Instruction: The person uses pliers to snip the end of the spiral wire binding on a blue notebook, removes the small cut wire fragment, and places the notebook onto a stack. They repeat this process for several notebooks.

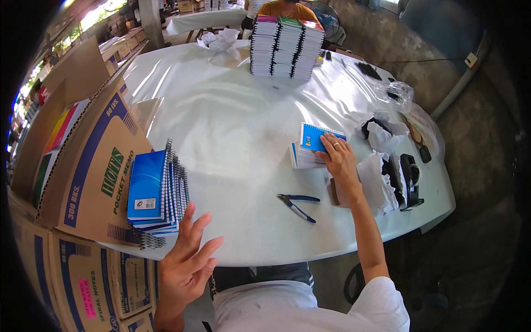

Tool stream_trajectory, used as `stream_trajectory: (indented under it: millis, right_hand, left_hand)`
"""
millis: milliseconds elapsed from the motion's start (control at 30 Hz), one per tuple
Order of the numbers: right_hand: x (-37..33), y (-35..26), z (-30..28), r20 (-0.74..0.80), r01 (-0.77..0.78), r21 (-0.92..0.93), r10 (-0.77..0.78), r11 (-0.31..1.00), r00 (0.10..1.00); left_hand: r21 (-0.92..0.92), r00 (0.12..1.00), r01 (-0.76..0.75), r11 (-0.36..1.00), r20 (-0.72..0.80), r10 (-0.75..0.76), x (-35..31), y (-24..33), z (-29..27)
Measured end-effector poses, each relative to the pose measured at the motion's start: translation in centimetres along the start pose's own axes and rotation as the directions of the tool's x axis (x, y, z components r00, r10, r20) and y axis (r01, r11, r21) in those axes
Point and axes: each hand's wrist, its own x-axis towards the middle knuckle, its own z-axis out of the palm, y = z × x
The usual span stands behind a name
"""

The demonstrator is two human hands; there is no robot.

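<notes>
My right hand (338, 155) lies flat with its fingers over the blue cover of the top notebook (313, 136) on a short stack at the table's right. Below that cover, the white page edges of the stack (305, 159) show. My left hand (191, 254) is raised at the table's near edge, fingers spread and holding nothing. Just beyond it stands a pile of blue spiral notebooks (148, 182), their wire coils facing right and some coil ends sticking out. Blue-handled pliers (298, 206) rest on the table between the two piles, jaws pointing left.
An open cardboard box (91, 166) borders the table (238, 133) at left, above more cartons (83, 276). Tall stacks of bound books (286, 47) stand at the far side, near a person (287, 8). Crumpled paper (376, 182) and a black device (410, 180) sit at right.
</notes>
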Motion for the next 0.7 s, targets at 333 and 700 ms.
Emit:
stream_trajectory:
  millis: [333,700]
  right_hand:
    - [2.6,0.9,-1.2,0.093,0.060,0.081,-0.068,0.995,0.993]
    - [2.0,0.9,-0.2,0.141,-0.118,0.285,0.081,0.951,0.987]
  left_hand:
    - [-0.063,0.996,-0.067,0.996,0.047,0.070,0.5,-0.7,1.4]
    - [-0.008,0.994,-0.061,0.998,0.094,0.062,0.9,-1.0,1.9]
